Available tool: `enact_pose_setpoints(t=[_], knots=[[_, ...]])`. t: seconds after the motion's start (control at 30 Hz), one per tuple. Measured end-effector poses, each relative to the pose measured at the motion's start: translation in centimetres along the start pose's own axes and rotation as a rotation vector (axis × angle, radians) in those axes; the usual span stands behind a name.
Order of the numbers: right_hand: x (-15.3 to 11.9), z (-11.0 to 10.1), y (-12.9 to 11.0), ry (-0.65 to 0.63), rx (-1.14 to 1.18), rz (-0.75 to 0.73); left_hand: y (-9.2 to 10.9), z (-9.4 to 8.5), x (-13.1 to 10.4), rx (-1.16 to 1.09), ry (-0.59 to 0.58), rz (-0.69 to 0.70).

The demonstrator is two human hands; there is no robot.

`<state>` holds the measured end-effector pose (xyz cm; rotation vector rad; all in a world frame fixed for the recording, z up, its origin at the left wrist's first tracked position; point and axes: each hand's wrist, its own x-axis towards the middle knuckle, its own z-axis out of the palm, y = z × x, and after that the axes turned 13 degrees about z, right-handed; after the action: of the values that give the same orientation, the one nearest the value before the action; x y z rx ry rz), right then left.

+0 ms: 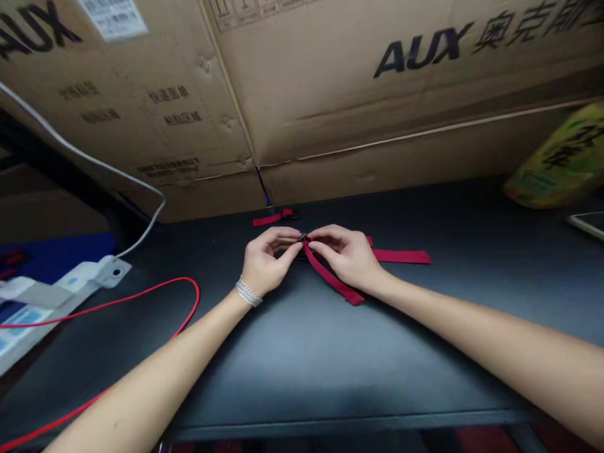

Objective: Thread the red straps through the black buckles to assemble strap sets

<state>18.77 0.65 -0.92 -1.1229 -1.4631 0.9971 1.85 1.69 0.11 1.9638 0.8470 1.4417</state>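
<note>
Between my two hands, over the middle of the dark table (302, 365), is a small black buckle (302, 238) with a red strap (330, 277) running from it. My left hand (268, 259), with a silvery bracelet at the wrist, pinches the buckle from the left. From the right, my right hand (346, 255) closes its thumb and fingers on the strap beside the buckle. The strap's free end hangs toward the front right. Another red strap piece (402, 256) lies to the right, partly hidden behind my right hand.
A short red strap with a black part (268, 219) lies near the cardboard boxes (358, 82) at the back. At left are a white power strip (61, 289) and a red cable (141, 292). A yellow package (561, 160) and a phone-like object (587, 225) are at right.
</note>
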Motion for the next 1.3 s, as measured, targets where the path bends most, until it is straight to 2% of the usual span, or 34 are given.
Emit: enact_pose_setpoints(t=[0.13, 0.37, 0.5, 0.73, 1.17, 1.3], knots=[[-0.05, -0.08, -0.14, 0.038, -0.031, -0.031, 0.02, 0.00, -0.01, 0.016, -0.001, 0.007], [0.01, 0.10, -0.06, 0.044, 0.092, 0.084, 0.07, -0.01, -0.03, 0.057, 0.001, 0.017], [-0.08, 0.12, -0.18, 0.072, 0.055, 0.017, 0.04, 0.01, -0.05, 0.038, 0.031, -0.015], [-0.12, 0.12, -0.15, 0.034, 0.104, 0.023, -0.23, -0.05, -0.13, 0.073, 0.036, 0.091], [-0.20, 0.23, -0.09, 0.107, 0.046, 0.062, 0.03, 0.11, -0.17, 0.058, 0.016, 0.026], [-0.14, 0.21, 0.00, 0.078, 0.061, 0.064, -0.05, 0.15, -0.16, 0.044, 0.026, 0.018]])
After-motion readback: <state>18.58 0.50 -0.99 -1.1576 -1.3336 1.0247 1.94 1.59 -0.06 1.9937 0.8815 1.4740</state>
